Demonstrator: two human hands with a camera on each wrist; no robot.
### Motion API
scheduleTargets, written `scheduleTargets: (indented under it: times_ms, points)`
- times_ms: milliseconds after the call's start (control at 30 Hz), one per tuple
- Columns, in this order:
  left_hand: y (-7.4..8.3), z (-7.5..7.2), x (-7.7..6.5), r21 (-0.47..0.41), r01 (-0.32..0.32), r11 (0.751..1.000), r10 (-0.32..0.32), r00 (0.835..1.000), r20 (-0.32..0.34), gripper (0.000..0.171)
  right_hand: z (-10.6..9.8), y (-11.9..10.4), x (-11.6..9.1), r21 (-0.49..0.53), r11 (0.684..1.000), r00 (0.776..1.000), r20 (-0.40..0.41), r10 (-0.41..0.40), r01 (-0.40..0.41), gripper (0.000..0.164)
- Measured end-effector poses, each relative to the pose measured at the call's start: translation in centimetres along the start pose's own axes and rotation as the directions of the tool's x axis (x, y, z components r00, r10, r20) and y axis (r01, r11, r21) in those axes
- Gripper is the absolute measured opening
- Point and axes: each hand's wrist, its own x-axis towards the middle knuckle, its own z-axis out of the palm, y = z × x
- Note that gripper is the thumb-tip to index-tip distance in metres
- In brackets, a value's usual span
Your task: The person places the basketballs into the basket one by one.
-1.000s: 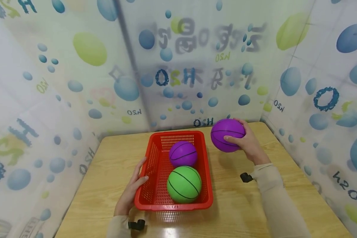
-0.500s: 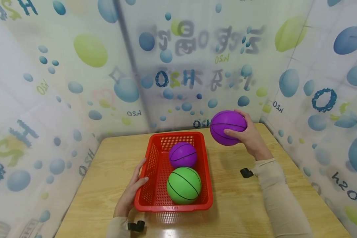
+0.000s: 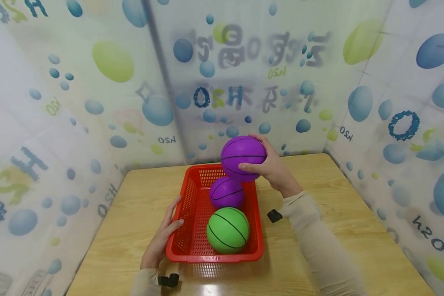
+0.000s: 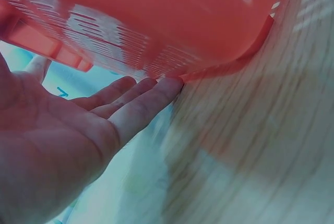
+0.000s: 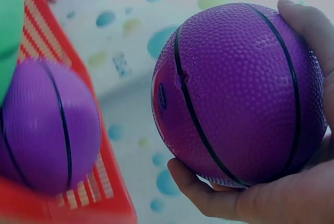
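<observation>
My right hand point(image 3: 271, 166) grips a purple ball point(image 3: 240, 154) with black lines, thumb and fingers spread around its side. This mini basketball point(image 5: 235, 93) is held up over the far right rim of a red plastic basket point(image 3: 196, 258). Inside the basket sit a second purple ball point(image 3: 226, 195) and, nearer me, a green ball point(image 3: 228, 230). My left hand point(image 3: 163, 238) rests at the basket's left side, thumb tip at the rim. In the left wrist view, its fingers point(image 4: 141, 106) lie straight against the outside of the slotted wall.
The basket stands on a wooden table point(image 3: 299, 255) whose far edge runs close to the wall. Patterned sheets point(image 3: 207, 123) with blue and green dots enclose the table at the back and both sides. A small black device point(image 3: 275, 216) sits by my right wrist.
My right hand first lifted the purple ball a little, then carried it left from beside the basket to above its far right rim. The left hand and basket stayed in place.
</observation>
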Motion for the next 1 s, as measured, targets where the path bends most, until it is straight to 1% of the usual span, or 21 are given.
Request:
scheduleTargets:
  times_ms: [167, 367, 533, 700, 1000]
  points:
    - [0.1, 0.0, -0.1, 0.005, 0.002, 1.0, -0.002, 1.0, -0.006, 0.076, 3.3, -1.0, 1.0, 0.039, 0.999, 0.998, 0.056, -0.022, 0.019, 0.097]
    - [0.2, 0.0, 0.0, 0.006, -0.008, 1.0, 0.008, 1.0, -0.016, 0.075, 6.6, -2.0, 1.8, 0.03, 0.998, 0.992, 0.113, -0.054, 0.051, 0.098]
    - [0.1, 0.0, 0.1, 0.017, -0.028, 0.999, 0.029, 1.0, -0.002, 0.077, 8.9, -2.5, 2.1, 0.016, 0.997, 0.983, 0.166, -0.076, 0.074, 0.098]
    - [0.1, 0.0, 0.1, 0.015, -0.047, 0.999, 0.047, 0.999, 0.023, 0.078, 10.1, -2.4, 2.0, -0.005, 0.995, 0.976, 0.198, -0.092, 0.095, 0.096]
    - [0.2, 0.0, 0.0, 0.032, -0.046, 0.998, 0.045, 0.999, 0.027, 0.077, 10.8, -0.6, 1.2, -0.055, 0.997, 0.968, 0.246, -0.04, 0.055, 0.094]
